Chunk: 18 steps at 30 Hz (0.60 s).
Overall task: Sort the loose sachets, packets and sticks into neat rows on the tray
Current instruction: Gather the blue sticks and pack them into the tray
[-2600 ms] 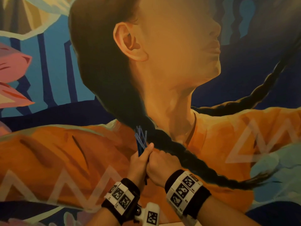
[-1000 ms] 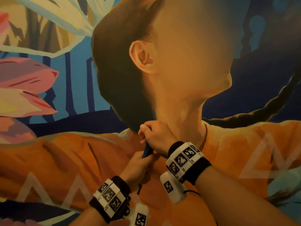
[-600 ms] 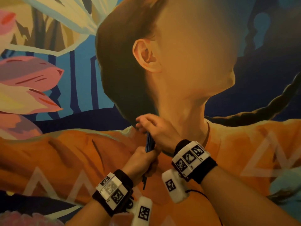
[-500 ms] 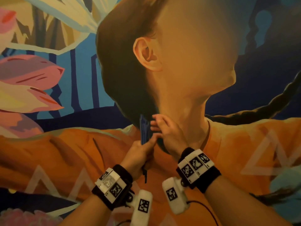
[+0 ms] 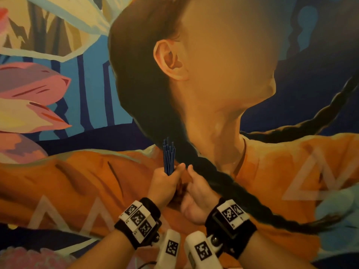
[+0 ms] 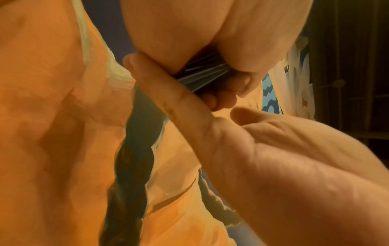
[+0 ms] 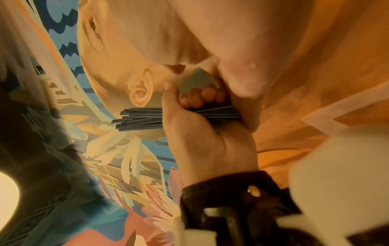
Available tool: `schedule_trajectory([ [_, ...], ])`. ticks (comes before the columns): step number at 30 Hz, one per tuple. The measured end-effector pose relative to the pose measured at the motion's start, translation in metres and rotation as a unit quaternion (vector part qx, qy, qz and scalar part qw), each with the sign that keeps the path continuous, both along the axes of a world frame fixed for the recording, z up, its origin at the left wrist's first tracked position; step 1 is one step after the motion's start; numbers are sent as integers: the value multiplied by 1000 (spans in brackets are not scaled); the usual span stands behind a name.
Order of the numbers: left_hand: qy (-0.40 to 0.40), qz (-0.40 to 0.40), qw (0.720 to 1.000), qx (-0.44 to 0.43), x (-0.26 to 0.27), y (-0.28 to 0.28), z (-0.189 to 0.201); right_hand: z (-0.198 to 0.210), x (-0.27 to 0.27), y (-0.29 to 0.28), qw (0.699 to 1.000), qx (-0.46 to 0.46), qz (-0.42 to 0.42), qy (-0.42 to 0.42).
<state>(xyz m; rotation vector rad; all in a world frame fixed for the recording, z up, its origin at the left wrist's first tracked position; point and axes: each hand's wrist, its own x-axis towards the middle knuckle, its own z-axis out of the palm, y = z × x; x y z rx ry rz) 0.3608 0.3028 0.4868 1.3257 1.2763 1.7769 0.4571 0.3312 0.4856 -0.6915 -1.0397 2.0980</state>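
A bundle of thin dark blue sticks (image 5: 169, 156) stands upright in my left hand (image 5: 165, 181), which grips it round the middle. The uneven stick tops fan out above the fist. My right hand (image 5: 196, 189) sits close against the left one, thumb up, fingers curled round the lower end of the bundle. In the right wrist view the sticks (image 7: 139, 119) run through the left hand (image 7: 189, 129) into the right hand (image 7: 244, 86). The left wrist view shows the sticks (image 6: 202, 73) squeezed between both hands. No tray, sachets or packets are in view.
A large painted mural (image 5: 252, 162) of a figure in an orange shirt with a long dark braid fills the wall right behind my hands. Pink and cream painted leaves (image 5: 35, 98) cover its left side. No table surface shows.
My right hand has come down from the tops of the sticks to beside my left hand at the bundle's lower end. The stick tops now stand bare above the left fist.
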Motion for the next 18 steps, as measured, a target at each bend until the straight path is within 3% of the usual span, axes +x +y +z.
schedule_trajectory([
  [2, 10, 0, 1000, -5, -3, -1, 0, -1, -1, 1, 999, 33, 1, -32],
  [4, 32, 3, 999, -4, -11, 2, -2, 7, 2, 6, 983, 140, -60, -105],
  [7, 186, 73, 980, -10, -30, 6, -2, 29, 12, 26, 897, 344, -199, -192],
  [8, 247, 94, 964, -20, -36, 6, 1, 39, 14, 31, 883, 369, -226, -180],
  [10, 364, 125, 922, -40, -39, 4, 9, 54, 13, 31, 885, 381, -225, -147],
  [13, 538, 181, 821, -58, -34, -3, 26, 59, 4, 27, 865, 426, -168, -204],
  [16, 604, 192, 769, -79, -37, -8, 41, 52, 6, 28, 861, 435, -120, -234],
  [18, 647, 192, 730, -110, -41, -12, 49, 49, 15, 33, 830, 482, -77, -272],
])
